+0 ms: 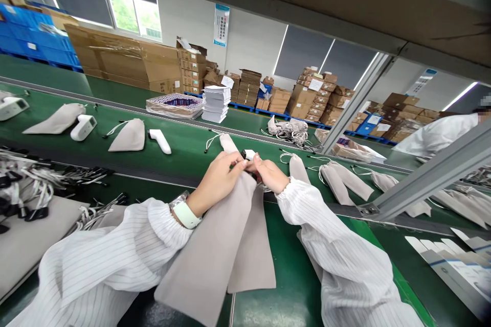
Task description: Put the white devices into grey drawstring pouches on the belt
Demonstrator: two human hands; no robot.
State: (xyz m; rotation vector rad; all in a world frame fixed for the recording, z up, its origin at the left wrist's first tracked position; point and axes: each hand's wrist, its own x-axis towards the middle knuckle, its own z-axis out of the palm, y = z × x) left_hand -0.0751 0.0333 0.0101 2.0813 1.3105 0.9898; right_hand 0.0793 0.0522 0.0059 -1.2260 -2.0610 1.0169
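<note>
At the centre, my left hand (217, 181) and my right hand (271, 174) meet with fingers pinched at the top end of a long grey-beige drawstring pouch (215, 245). The pouch hangs down toward me, its mouth partly hidden by my fingers. Just behind it, a second grey-beige pouch (255, 250) hangs or lies; I cannot tell whether a hand holds it too. Beyond my fingertips shows part of a white device (249, 154) with a dark end. Another pouch (227, 143) lies on the green belt (184, 163) past my left hand.
On the belt to the left lie white handheld devices (160, 141) and filled pouches (128, 137). Several flat pouches (339, 181) lie at right, near a slanting metal post (356, 102). Corded pouches (34, 184) are piled at left, white boxes (452, 271) at right. A shelf (268, 5) hangs overhead.
</note>
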